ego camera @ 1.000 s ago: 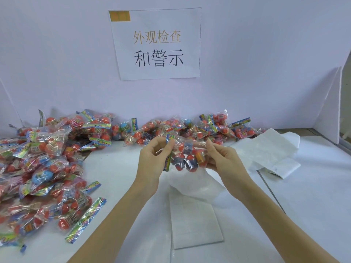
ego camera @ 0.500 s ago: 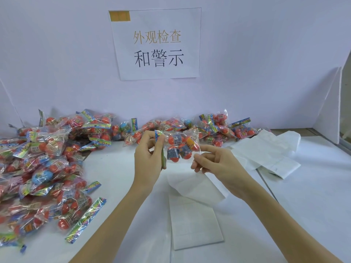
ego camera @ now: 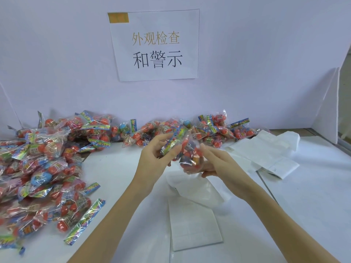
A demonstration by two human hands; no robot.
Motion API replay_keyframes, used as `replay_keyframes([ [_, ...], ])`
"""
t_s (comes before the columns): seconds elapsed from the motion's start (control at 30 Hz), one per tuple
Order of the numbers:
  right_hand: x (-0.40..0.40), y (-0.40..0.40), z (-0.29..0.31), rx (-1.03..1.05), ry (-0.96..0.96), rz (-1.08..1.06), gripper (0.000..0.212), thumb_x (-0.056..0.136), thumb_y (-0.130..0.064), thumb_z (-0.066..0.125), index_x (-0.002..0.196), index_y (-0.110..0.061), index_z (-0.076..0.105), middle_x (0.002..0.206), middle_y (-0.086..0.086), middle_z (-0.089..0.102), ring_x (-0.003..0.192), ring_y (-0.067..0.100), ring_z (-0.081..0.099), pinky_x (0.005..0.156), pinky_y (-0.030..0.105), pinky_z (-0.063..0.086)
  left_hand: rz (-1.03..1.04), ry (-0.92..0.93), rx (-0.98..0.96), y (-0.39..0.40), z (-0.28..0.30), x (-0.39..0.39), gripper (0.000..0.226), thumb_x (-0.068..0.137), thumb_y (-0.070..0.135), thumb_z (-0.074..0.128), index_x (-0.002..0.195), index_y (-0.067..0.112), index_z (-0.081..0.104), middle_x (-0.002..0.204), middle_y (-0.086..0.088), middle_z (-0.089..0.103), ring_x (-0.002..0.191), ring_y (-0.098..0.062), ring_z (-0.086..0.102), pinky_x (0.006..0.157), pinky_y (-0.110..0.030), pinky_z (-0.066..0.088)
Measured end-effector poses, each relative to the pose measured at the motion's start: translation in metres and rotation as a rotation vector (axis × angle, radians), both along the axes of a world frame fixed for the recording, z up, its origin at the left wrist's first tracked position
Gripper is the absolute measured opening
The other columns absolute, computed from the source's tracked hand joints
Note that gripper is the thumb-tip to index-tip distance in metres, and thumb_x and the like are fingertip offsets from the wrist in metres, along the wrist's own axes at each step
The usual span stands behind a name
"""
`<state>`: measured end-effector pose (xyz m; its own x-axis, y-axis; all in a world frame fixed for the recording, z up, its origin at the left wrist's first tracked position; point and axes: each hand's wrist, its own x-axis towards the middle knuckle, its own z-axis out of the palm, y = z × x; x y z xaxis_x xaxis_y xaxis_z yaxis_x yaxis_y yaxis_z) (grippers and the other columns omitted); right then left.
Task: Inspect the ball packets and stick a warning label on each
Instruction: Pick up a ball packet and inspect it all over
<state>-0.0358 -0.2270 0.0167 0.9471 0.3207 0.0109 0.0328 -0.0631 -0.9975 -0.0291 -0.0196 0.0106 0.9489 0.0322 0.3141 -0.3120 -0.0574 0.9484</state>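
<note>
A clear ball packet (ego camera: 187, 152) with orange balls and a colourful header strip is held up over the middle of the table. My left hand (ego camera: 154, 158) grips it by the header end, thumb and fingers curled round it. Under the bag end, my right hand (ego camera: 216, 164) cups the packet with its fingers bent round it. The packet is blurred. A white label sheet (ego camera: 193, 223) lies flat on the table just below my hands.
A big heap of ball packets (ego camera: 38, 168) fills the left side, and a row of packets (ego camera: 212, 128) runs along the back wall. Folded white sheets (ego camera: 266, 150) lie at the right. A printed sign (ego camera: 155, 46) hangs on the wall.
The packet has been turned: half a second ago it hung from my left hand with my right hand below it; now it tilts with the header up and my right hand under it.
</note>
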Motion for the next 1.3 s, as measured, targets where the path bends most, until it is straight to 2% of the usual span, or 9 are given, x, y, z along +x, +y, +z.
replay_keyframes([
  [0.13,0.002,0.001,-0.003,0.075,-0.046,-0.106,0.034,0.108,-0.037,0.050,0.100,-0.025,0.081,0.092,0.009,0.081,0.080,0.015,0.075,0.073,0.026,0.061,0.003,0.040,-0.133,-0.002,0.002,-0.001,0.035,0.082,0.041,0.079,0.116,0.036,0.071,0.098,-0.002,0.078,0.083,-0.024,0.070,0.079,-0.031,0.058],
  [0.27,0.001,0.004,-0.002,0.066,-0.073,-0.092,0.038,0.108,-0.038,0.051,0.098,-0.021,0.083,0.095,0.009,0.080,0.082,0.014,0.072,0.079,0.029,0.062,0.050,0.060,-0.163,-0.004,-0.001,0.001,0.027,0.088,0.034,0.080,0.113,0.035,0.073,0.097,-0.002,0.078,0.096,-0.024,0.073,0.087,-0.033,0.057],
  [0.47,0.002,0.003,-0.003,0.030,-0.037,-0.056,0.029,0.110,-0.019,0.050,0.107,-0.017,0.079,0.101,0.007,0.080,0.094,0.020,0.071,0.082,0.028,0.058,0.124,0.057,-0.135,-0.004,-0.002,0.001,0.024,0.088,0.036,0.080,0.111,0.034,0.074,0.090,0.005,0.077,0.086,-0.009,0.072,0.074,-0.019,0.059],
  [0.6,0.000,0.002,-0.002,0.015,-0.076,0.027,0.029,0.108,-0.029,0.054,0.120,-0.015,0.076,0.108,0.006,0.080,0.098,0.016,0.072,0.087,0.027,0.057,0.186,0.046,-0.142,-0.003,0.000,-0.001,0.026,0.088,0.039,0.080,0.112,0.033,0.073,0.099,0.009,0.076,0.090,-0.010,0.072,0.073,-0.020,0.059],
  [0.73,0.002,0.001,-0.007,-0.013,-0.128,-0.012,0.023,0.107,-0.018,0.056,0.123,-0.016,0.073,0.105,0.003,0.081,0.095,0.010,0.074,0.083,0.022,0.058,-0.002,0.035,-0.180,-0.005,0.003,-0.003,0.038,0.088,0.035,0.081,0.123,0.038,0.067,0.117,0.007,0.073,0.097,-0.017,0.076,0.077,-0.025,0.060],
  [0.83,0.004,-0.001,-0.009,-0.027,-0.116,-0.017,0.023,0.108,-0.015,0.054,0.122,-0.016,0.073,0.104,0.003,0.081,0.094,0.010,0.075,0.084,0.023,0.058,-0.049,-0.039,-0.119,-0.005,0.003,-0.003,0.046,0.094,0.012,0.076,0.128,0.040,0.062,0.122,0.009,0.073,0.106,-0.015,0.074,0.089,-0.030,0.061],
  [1.13,0.008,0.003,-0.011,0.031,-0.070,-0.119,0.028,0.109,-0.019,0.054,0.133,-0.013,0.066,0.108,0.009,0.079,0.102,0.021,0.075,0.086,0.031,0.061,-0.155,-0.073,0.093,-0.009,-0.003,-0.005,0.024,0.094,0.004,0.073,0.101,0.027,0.069,0.103,0.005,0.068,0.097,-0.011,0.069,0.088,-0.023,0.056],
  [1.23,0.010,-0.005,-0.014,0.060,-0.054,-0.072,0.048,0.096,-0.039,0.068,0.141,-0.023,0.058,0.116,0.002,0.078,0.110,0.016,0.073,0.095,0.031,0.059,0.045,-0.160,0.266,-0.008,-0.007,-0.004,0.035,0.093,-0.003,0.070,0.082,0.029,0.079,0.101,0.011,0.062,0.097,-0.008,0.064,0.087,-0.015,0.051],
  [1.3,0.011,-0.012,-0.016,-0.102,-0.080,0.058,0.070,0.083,-0.042,0.084,0.145,-0.037,0.051,0.137,-0.007,0.068,0.129,0.006,0.062,0.109,0.029,0.050,0.137,-0.247,0.348,-0.008,-0.010,-0.003,0.037,0.094,-0.007,0.065,0.084,0.025,0.080,0.104,0.006,0.057,0.096,-0.010,0.065,0.088,-0.018,0.052],
])
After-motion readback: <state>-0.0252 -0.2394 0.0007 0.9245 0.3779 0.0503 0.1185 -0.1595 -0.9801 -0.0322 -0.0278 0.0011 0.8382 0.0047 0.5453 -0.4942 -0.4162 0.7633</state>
